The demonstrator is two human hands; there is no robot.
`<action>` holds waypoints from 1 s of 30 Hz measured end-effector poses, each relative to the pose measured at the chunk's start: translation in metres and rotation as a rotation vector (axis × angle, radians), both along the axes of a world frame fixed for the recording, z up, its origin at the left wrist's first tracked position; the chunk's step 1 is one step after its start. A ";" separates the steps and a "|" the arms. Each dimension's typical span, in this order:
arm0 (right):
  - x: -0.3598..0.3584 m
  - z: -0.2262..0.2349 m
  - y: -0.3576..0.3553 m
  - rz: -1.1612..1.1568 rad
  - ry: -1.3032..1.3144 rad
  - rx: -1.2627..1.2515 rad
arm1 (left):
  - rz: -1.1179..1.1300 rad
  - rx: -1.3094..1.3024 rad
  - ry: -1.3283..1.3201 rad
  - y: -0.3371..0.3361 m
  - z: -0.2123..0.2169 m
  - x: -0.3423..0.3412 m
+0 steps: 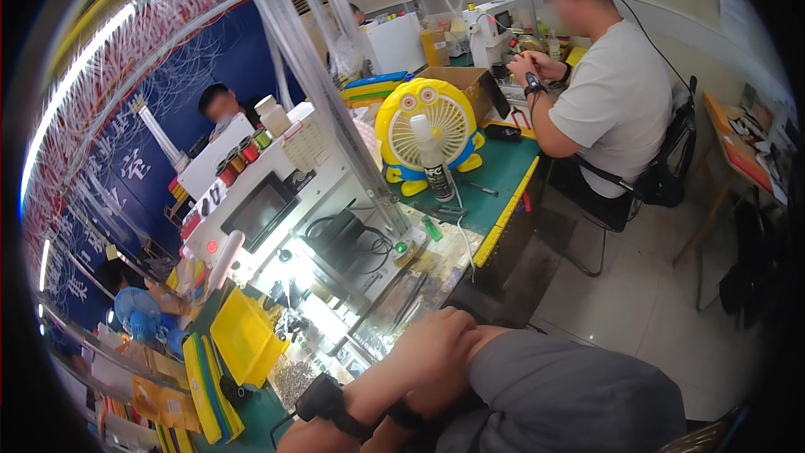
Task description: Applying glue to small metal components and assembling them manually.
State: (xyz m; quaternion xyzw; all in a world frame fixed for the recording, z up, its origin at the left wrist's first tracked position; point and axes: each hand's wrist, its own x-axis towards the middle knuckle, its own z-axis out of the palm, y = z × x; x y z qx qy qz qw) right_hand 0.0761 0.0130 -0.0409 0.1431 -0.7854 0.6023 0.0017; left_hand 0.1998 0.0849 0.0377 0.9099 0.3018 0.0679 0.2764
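A crowded workshop surrounds a cluttered counter [457, 253], its near part glaring under bright light. The person's two hands [433, 344] are together, one laid over the other by the grey cloth [570, 394] of the lap; whether anything sits between the palms, I cannot tell. Nearest them, slender dark tools [411, 298] lie on the counter, just beyond the knuckles. Good handling would probably mean parting the hands first, then lifting one tool by its shank, with the black wrist device [323, 398] kept clear of the heap of small metallic pieces [293, 379], which looks easy to scatter. Farther left stands a tilted yellow tray [235, 327]; farther out, a yellow fan [390, 130] stands behind a white-capped spray can [438, 180], and a co-worker in a white shirt [620, 75] sits beyond
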 end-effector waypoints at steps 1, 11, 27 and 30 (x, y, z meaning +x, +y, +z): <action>0.000 0.001 0.001 -0.006 -0.001 -0.009 | 0.067 0.030 0.068 0.000 -0.001 0.000; 0.004 0.008 0.002 0.002 -0.021 -0.089 | 0.132 -0.044 -0.162 -0.009 -0.024 -0.016; -0.011 0.005 -0.006 0.098 -0.061 -0.231 | 0.099 -0.085 0.006 -0.011 -0.025 -0.029; -0.011 0.004 -0.006 0.105 -0.067 -0.267 | 0.127 -0.149 -0.101 0.005 -0.045 -0.012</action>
